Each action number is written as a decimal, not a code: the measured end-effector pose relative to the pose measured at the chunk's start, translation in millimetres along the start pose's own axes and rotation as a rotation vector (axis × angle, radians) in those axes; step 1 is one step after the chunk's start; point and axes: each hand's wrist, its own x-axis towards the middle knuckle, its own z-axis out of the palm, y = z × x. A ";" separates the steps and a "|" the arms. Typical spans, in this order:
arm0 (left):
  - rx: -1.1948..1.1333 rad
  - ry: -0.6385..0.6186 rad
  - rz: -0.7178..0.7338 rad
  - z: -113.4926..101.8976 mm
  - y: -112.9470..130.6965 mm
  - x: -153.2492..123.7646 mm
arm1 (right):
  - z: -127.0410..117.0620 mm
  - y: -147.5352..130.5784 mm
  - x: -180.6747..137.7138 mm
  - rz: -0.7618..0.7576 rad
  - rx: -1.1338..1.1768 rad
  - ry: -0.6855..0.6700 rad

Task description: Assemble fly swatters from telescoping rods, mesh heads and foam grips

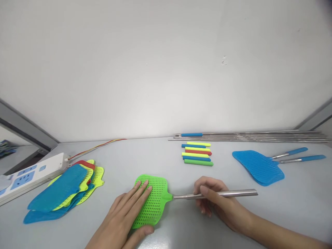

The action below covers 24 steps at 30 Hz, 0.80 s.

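Observation:
A green perforated fly swatter head point(155, 193) lies on the grey table in front of me. My left hand point(127, 211) rests flat over its left part, fingers stretched out and thumb along the lower edge. From the socket at the head's right side runs a metal telescopic rod point(241, 193), its near end in line with that socket. My right hand point(218, 199) pinches the rod between thumb and fingers. How deep the rod's tip sits in the socket cannot be told.
Blue, yellow and red swatter heads point(59, 186) are piled at left beside a white power strip point(33, 176). Several coloured handle sleeves point(197, 154) lie behind my hands. Metal rods point(246, 136) line the wall. Blue fly swatters point(259, 166) lie at right.

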 end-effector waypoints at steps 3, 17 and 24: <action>-0.013 -0.014 -0.006 -0.9 -0.7 0.1 | -0.4 1.3 0.2 -0.011 -0.014 -0.016; -0.153 -0.027 0.049 -8.3 -2.3 0.3 | -0.8 1.9 0.2 0.028 0.022 0.000; -0.205 -0.048 0.115 -10.5 -6.8 0.9 | -1.0 0.1 0.1 0.063 0.043 -0.005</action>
